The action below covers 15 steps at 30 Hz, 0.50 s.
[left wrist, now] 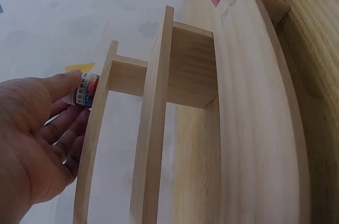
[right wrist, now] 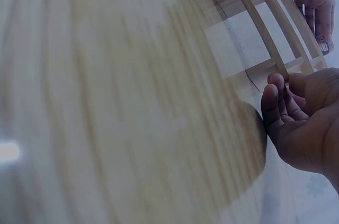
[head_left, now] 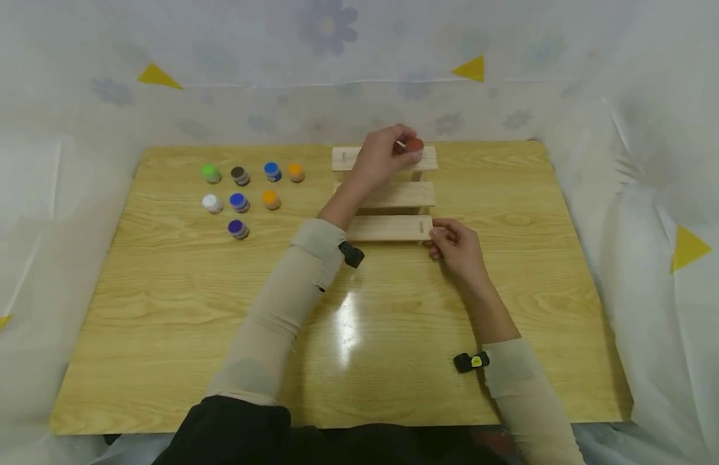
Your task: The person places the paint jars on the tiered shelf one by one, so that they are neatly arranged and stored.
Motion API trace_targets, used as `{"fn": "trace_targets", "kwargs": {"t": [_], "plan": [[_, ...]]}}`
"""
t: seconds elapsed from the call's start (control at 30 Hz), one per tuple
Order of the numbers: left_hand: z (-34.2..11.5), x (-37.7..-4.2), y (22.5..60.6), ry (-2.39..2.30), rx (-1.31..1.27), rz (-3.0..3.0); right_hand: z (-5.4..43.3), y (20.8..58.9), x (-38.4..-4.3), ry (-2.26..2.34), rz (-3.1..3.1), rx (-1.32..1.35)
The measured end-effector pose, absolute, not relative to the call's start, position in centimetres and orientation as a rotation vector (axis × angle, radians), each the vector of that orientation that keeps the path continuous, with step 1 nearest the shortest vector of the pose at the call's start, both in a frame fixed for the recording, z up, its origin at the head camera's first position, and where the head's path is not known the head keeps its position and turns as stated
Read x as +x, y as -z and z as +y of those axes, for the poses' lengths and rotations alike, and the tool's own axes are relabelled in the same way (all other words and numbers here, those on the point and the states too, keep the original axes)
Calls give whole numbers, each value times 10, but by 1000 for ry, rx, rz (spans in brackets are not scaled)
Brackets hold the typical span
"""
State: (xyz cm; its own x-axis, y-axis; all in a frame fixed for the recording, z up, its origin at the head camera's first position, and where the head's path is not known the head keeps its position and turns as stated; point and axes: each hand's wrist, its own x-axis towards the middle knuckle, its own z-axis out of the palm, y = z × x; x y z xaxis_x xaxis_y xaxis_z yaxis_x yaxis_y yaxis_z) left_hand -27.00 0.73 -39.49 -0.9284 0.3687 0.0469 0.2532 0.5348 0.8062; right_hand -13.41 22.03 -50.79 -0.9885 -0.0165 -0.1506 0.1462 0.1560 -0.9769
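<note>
A three-tier wooden step rack [head_left: 388, 228] stands toward the back of the table. My left hand [head_left: 380, 157] pinches a small paint jar with a red lid [head_left: 415, 145] at the right part of the top step. In the left wrist view, thumb and fingers hold this jar [left wrist: 87, 90] against the top board; whether its base fully rests there, I cannot tell. My right hand [head_left: 459, 248] grips the right end of the lowest step between thumb and fingers. The right wrist view shows those fingers [right wrist: 271, 105] at the board's end.
Left of the rack stand several small paint jars in loose rows, among them a green-lidded jar [head_left: 210, 173], a white one [head_left: 212, 203] and a purple-lidded one [head_left: 238, 228]. A white patterned sheet [head_left: 278, 110] hangs behind the wooden table [head_left: 161, 336].
</note>
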Motion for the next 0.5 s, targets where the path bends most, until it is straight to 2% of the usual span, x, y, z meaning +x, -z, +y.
{"fn": "trace_targets", "kwargs": {"t": [0.23,0.5], "plan": [[-8,-261,401,-1445,483,2616,220,508,-135,1942,2291,119],[-29,-231,407,-1636,504,2628,222,505,-135,1949,2280,116]]}}
